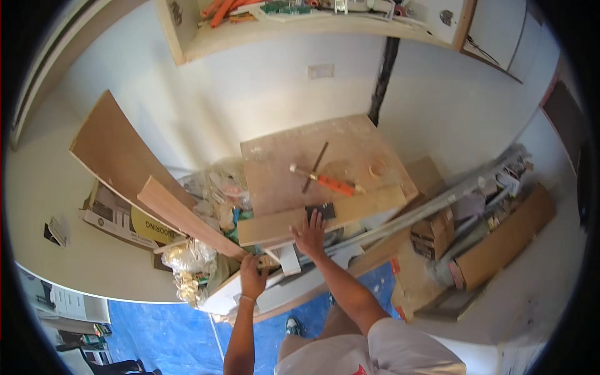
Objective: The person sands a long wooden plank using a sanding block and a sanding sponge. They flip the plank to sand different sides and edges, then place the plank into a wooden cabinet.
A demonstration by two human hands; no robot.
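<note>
My left hand (253,276) is at the lower end of a long narrow wooden board (192,218) that slants up to the left; whether the fingers close on it is hard to tell. My right hand (310,236) rests with spread fingertips on a small black flat piece (326,210), which lies on a light wooden plank (370,205). Behind the plank, on a plywood panel (281,164), lie an orange-handled hammer-like tool (335,184) and a thin dark strip (320,157) crossing it. A round tape-like ring (377,167) is at the panel's right.
A wide wooden panel (126,150) leans at the left beside a flooring carton (117,222) and plastic bags (187,260). Cardboard boxes (433,234) and a long metal-like rail (431,201) are at the right. A shelf (290,33) with clutter hangs above. Blue sheeting (164,328) covers the floor.
</note>
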